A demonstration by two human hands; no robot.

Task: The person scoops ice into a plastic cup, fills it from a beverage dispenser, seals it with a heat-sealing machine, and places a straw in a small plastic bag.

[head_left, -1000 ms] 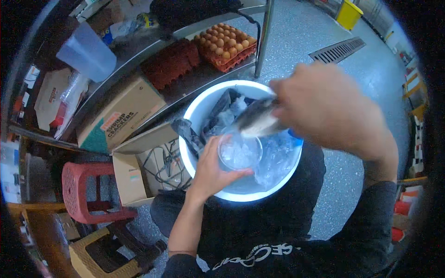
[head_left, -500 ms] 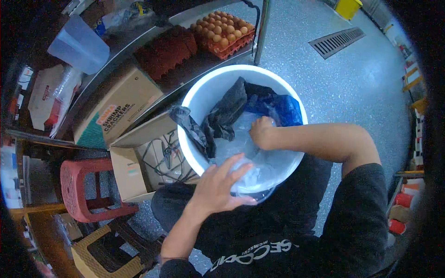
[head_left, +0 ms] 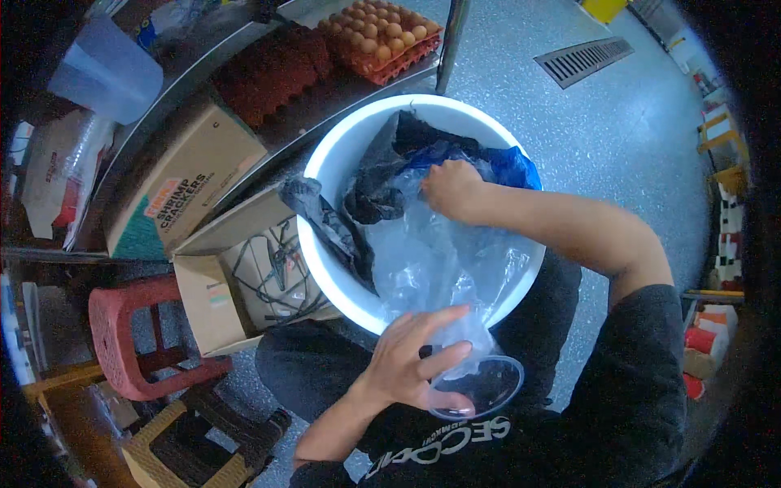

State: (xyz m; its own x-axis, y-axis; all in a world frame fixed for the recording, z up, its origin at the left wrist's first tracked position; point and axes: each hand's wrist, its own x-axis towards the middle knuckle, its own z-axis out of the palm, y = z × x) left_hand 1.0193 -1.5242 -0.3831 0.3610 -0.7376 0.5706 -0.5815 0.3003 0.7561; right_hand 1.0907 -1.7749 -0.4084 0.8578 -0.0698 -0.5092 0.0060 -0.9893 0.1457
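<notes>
Holding clear round lid [head_left: 480, 386], left hand [head_left: 411, 362]

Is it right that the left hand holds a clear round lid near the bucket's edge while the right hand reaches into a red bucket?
Not quite: in the head view the bucket is white, not red. The left hand does hold the clear round lid, and the right hand reaches inside.

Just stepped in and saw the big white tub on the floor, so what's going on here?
A person is bent over a white bucket filled with clear and dark plastic bags. Their right hand reaches down into it, pressing on the crumpled clear plastic. Their left hand holds a round clear plastic lid just outside the near rim. Shelving with an egg tray and cardboard boxes stands beside it.
</notes>
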